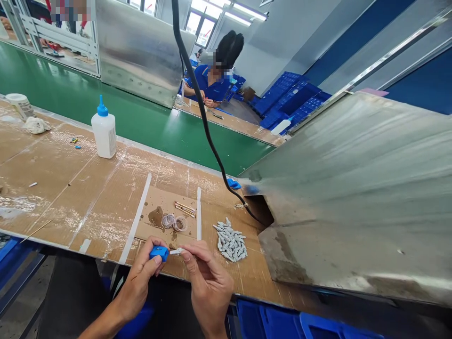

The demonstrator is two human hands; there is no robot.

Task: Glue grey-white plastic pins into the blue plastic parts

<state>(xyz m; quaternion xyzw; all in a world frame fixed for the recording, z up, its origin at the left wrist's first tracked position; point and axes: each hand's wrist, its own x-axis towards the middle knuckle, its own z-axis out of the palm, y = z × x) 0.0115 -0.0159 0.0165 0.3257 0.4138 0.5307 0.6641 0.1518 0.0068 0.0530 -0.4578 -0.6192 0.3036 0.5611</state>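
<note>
My left hand (143,270) is closed around a small blue block-shaped piece (159,253) with a hole in its upper face. Between the thumb and fingers of my right hand (208,278) is a small pale grey part (176,252), its thin end pointing at the blue piece. Whether the two touch is too fine to tell. Just beyond my hands, a taped-down cardboard sheet (148,230) bears two small round clear dishes (180,223), wet stains and several cotton swabs (185,208). To the right of my right hand lies a pile of similar grey parts (231,240).
A white squeeze bottle (104,134) with a blue cap stands at the back left, near a white tub (20,106). A black cable (203,110) hangs across the view. A metal panel (353,207) bounds the right side. Across the green belt (148,122) sits a co-worker (212,82).
</note>
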